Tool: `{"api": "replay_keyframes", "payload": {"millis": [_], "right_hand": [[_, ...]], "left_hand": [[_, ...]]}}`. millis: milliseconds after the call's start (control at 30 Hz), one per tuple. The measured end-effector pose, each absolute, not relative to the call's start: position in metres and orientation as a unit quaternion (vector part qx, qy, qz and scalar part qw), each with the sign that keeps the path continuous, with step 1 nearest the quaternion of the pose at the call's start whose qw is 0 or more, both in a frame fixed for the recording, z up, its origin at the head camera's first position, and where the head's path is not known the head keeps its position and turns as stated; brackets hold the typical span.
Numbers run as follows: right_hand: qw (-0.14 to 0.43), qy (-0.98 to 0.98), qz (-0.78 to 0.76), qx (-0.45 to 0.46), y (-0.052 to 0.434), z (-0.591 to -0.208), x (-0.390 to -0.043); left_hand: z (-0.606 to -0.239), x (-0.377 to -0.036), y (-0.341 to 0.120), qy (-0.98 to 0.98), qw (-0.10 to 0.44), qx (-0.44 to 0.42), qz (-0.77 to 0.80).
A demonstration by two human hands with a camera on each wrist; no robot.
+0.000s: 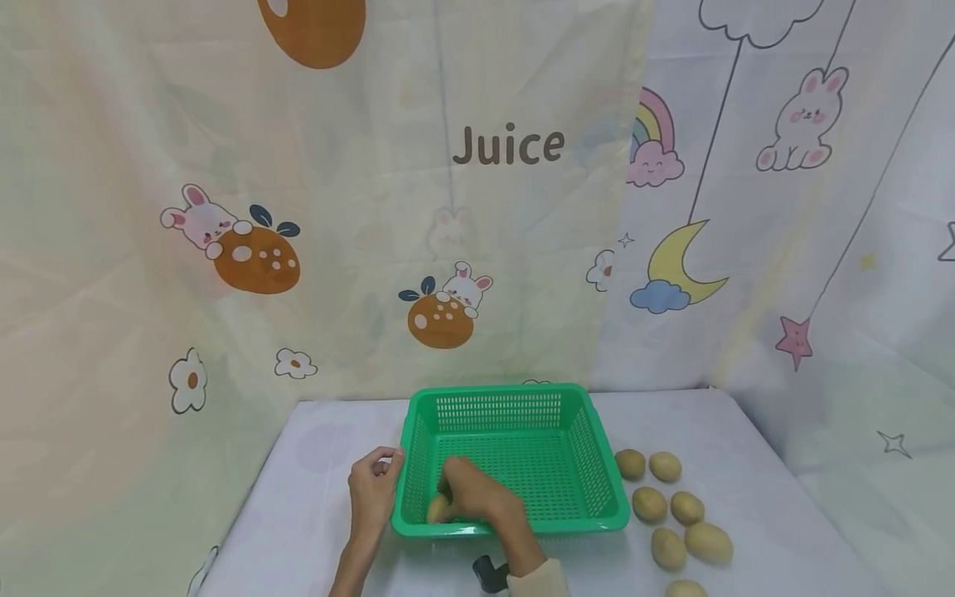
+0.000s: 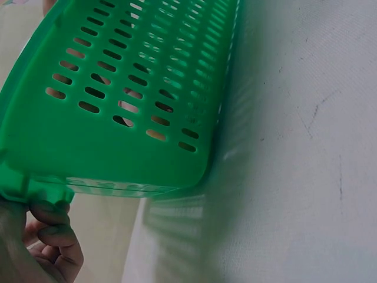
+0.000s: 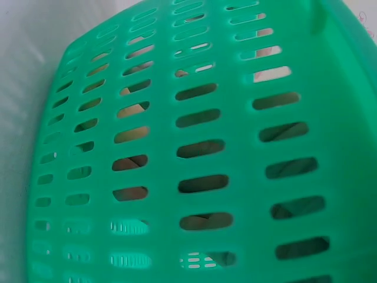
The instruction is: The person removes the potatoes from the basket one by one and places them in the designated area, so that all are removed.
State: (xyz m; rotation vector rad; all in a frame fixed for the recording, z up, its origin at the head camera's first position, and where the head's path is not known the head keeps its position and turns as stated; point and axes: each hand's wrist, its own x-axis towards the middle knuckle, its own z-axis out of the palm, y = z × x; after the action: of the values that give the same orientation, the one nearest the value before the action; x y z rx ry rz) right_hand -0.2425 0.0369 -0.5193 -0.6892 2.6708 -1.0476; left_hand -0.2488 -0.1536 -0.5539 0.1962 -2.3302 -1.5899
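Note:
A green plastic basket (image 1: pixel 515 528) with slotted walls stands on the white-covered table. My left hand (image 1: pixel 371 489) is at its left rim, and in the left wrist view the thumb and curled fingers (image 2: pixel 58 236) pinch the rim near a corner. Reaching over the near wall, my right hand (image 1: pixel 477 491) grips a potato (image 1: pixel 437 508) low in the near left corner. In the right wrist view the basket wall (image 3: pixel 353 177) covers most of that hand; a bit of the potato (image 3: pixel 131 134) shows through a slot.
Several loose potatoes (image 1: pixel 650 504) lie on the table (image 1: pixel 776 531) to the right of the basket. Printed curtains (image 1: pixel 515 249) hang behind and along the sides. A small black device (image 1: pixel 488 574) sits at the right wrist, just in front of the basket.

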Motion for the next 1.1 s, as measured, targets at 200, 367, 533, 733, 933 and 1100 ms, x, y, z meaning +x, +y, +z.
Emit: {"api": "replay_keyframes", "payload": {"millis": [200,367,533,733,933,1100], "right_hand": [[0.102,0.902,-0.350,-0.230,0.0344,-0.5194,-0.2422],[0.106,0.901,-0.351,-0.233,0.0322,-0.5213,-0.2424],[0.102,0.901,-0.348,-0.239,0.0305,-0.5223,-0.2422],[0.102,0.901,-0.345,-0.243,0.0304,-0.5235,-0.2421],[0.110,0.897,-0.353,-0.243,0.0303,-0.5240,-0.2422],[0.102,0.898,-0.355,-0.238,0.0316,-0.5245,-0.2444]], "left_hand": [[-0.5540,-0.2489,-0.1528,-0.813,0.161,0.071,-0.554],[-0.5546,-0.2490,-0.1527,-0.814,0.159,0.074,-0.553],[-0.5552,-0.2499,-0.1531,-0.814,0.160,0.076,-0.554],[-0.5546,-0.2493,-0.1528,-0.814,0.157,0.076,-0.553],[-0.5551,-0.2487,-0.1527,-0.816,0.157,0.078,-0.551],[-0.5553,-0.2494,-0.1527,-0.816,0.155,0.079,-0.551]]}}
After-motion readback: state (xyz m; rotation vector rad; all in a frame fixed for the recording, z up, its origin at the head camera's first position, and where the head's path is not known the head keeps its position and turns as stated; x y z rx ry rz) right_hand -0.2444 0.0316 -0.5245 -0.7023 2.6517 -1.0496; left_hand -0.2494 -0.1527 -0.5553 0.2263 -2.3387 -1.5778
